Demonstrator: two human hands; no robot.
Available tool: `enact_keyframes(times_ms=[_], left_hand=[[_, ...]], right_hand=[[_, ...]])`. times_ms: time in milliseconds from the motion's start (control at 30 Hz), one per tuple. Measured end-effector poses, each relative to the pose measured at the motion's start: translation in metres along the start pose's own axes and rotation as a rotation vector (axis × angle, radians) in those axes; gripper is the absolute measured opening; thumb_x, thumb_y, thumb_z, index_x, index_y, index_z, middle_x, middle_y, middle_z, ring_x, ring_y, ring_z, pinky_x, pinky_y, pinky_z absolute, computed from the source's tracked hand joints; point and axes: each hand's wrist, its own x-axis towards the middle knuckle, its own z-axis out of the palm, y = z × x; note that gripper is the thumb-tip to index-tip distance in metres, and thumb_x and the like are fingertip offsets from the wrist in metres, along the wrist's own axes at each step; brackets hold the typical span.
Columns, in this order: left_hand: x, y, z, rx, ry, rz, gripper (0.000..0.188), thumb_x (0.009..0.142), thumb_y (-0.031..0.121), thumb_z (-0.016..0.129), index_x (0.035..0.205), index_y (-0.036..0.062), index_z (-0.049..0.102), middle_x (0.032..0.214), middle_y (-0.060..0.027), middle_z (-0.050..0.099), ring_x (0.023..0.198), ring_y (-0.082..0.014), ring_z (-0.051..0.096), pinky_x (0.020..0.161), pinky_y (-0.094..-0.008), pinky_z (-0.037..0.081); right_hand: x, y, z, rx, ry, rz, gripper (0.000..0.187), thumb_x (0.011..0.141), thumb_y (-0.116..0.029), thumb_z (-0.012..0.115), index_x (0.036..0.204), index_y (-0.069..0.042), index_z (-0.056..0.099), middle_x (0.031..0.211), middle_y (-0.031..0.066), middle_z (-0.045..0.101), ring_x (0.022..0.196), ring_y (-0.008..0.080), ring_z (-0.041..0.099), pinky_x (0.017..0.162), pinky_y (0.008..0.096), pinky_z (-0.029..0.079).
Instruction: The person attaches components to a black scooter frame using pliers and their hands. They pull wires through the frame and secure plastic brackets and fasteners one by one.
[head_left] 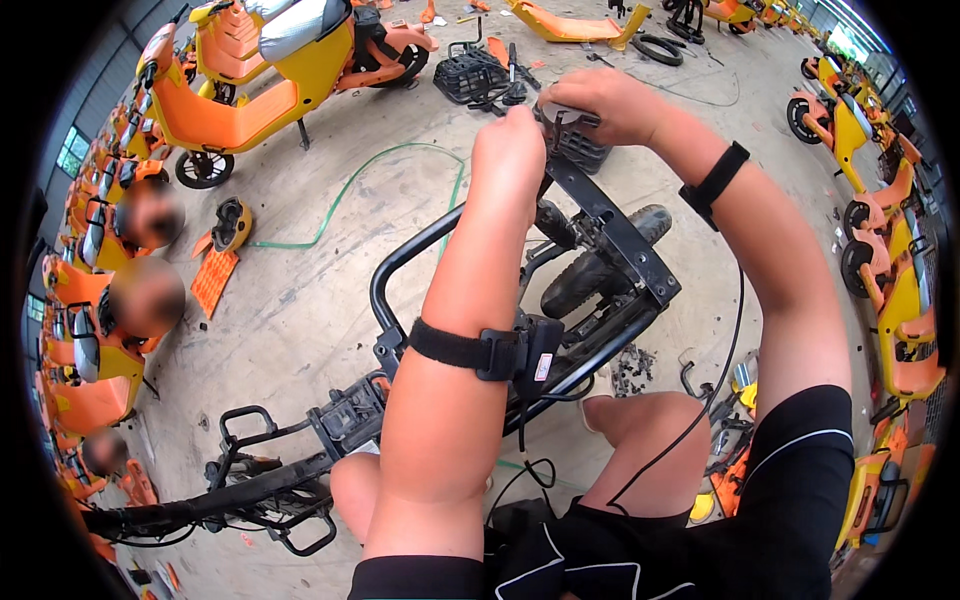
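A stripped black scooter frame [455, 215] lies across the floor in front of me, with a tyre [590, 285] showing beneath its rails. Both my arms reach over it to the far end of its flat metal plate [610, 230]. My left hand [510, 150] is closed, and its fingers are hidden behind its back. Just right of it, my right hand [610, 105] curls its fingers and thumb by a dark metal part [570, 122] at the frame's tip. What either hand grips cannot be made out. Black straps circle both forearms.
A black basket [470, 78] and loose parts lie beyond my hands. An orange-yellow scooter [250, 110] stands far left, and more scooters line both sides. A green hose [350, 180] crosses the floor. Small black bits [632, 370] are scattered near my knee. A cable hangs from my right arm.
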Motion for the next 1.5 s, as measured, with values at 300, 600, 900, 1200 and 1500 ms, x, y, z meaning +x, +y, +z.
enact_keyframes(times_ms=[300, 600, 900, 1200, 1500], left_hand=[[0.006, -0.011, -0.002, 0.360, -0.141, 0.218, 0.025, 0.091, 0.021, 0.071, 0.105, -0.0002, 0.075, 0.074, -0.0028, 0.066, 0.065, -0.0104, 0.056, 0.058, -0.0307, 0.045], [0.005, -0.017, -0.003, 0.586, -0.046, 0.303, 0.028, 0.092, 0.033, 0.068, 0.097, 0.0073, 0.078, 0.071, -0.0144, 0.068, 0.067, -0.0308, 0.066, 0.065, -0.0418, 0.050], [-0.003, -0.014, -0.001, 0.663, 0.005, 0.313, 0.026, 0.092, 0.030, 0.070, 0.101, 0.0075, 0.077, 0.071, -0.0120, 0.067, 0.065, -0.0232, 0.062, 0.066, -0.0377, 0.048], [0.001, -0.015, 0.000, 0.732, -0.023, 0.299, 0.025, 0.093, 0.034, 0.066, 0.107, 0.0160, 0.077, 0.090, -0.0133, 0.073, 0.089, -0.0331, 0.070, 0.076, -0.0448, 0.052], [-0.007, -0.017, 0.004, 0.758, 0.057, 0.435, 0.024, 0.090, 0.033, 0.069, 0.103, 0.0156, 0.078, 0.097, -0.0133, 0.074, 0.094, -0.0340, 0.070, 0.080, -0.0446, 0.053]], right_hand=[[-0.004, -0.014, -0.002, 0.039, 0.022, 0.135, 0.043, 0.075, -0.004, 0.071, 0.116, -0.015, 0.065, 0.102, 0.0121, 0.069, 0.097, 0.0363, 0.065, 0.083, 0.0454, 0.052], [0.003, -0.027, -0.026, 0.002, -0.266, 0.266, 0.031, 0.079, -0.016, 0.070, 0.109, -0.014, 0.062, 0.086, 0.0168, 0.069, 0.088, 0.0405, 0.066, 0.074, 0.0515, 0.052], [0.005, -0.041, -0.028, -0.125, -0.320, 0.409, 0.031, 0.078, -0.011, 0.065, 0.108, -0.012, 0.060, 0.085, 0.0180, 0.069, 0.085, 0.0413, 0.067, 0.071, 0.0521, 0.052], [0.002, -0.013, -0.019, 0.021, -0.165, 0.169, 0.055, 0.075, 0.005, 0.060, 0.127, -0.014, 0.062, 0.106, 0.0166, 0.068, 0.104, 0.0377, 0.064, 0.086, 0.0476, 0.051], [-0.009, -0.012, -0.022, 0.211, 0.327, 0.328, 0.046, 0.080, 0.002, 0.069, 0.123, -0.013, 0.064, 0.101, 0.0123, 0.071, 0.093, 0.0351, 0.067, 0.082, 0.0433, 0.054]])
